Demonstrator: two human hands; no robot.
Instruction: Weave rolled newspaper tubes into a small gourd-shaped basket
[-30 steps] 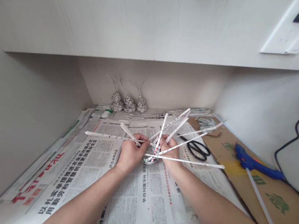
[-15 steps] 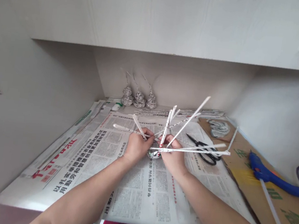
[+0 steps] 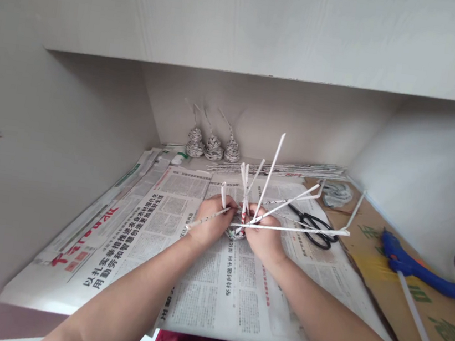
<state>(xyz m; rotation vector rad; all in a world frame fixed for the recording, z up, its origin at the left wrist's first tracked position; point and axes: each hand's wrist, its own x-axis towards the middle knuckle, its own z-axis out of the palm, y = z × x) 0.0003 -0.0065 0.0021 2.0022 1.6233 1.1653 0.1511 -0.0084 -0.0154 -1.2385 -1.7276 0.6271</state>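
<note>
Between my two hands is a small woven paper piece (image 3: 237,233), low over the newspaper sheets (image 3: 197,301). Long rolled-paper sticks (image 3: 269,176) fan out from it, upward and to the right. My left hand (image 3: 213,219) is closed around its left side, with a paper stick (image 3: 206,221) running across the fingers and another standing up behind them. From the right, my right hand (image 3: 264,237) grips the weave, several sticks passing over its fingers. The fingertips of both hands are partly hidden by the sticks.
Black-handled scissors (image 3: 318,230) lie right of my hands. A blue glue gun (image 3: 419,268) rests on the cardboard (image 3: 410,312). At the back stand three woven gourd shapes (image 3: 214,149) beside a bundle of paper sticks (image 3: 294,170). A grey cloth-like bundle (image 3: 336,195) sits back right. A cabinet panel overhangs.
The woven piece has turned in my hands. The upright sticks have swung left, one long stick has dropped lower on the right, and the left-hand stick now points down-left.
</note>
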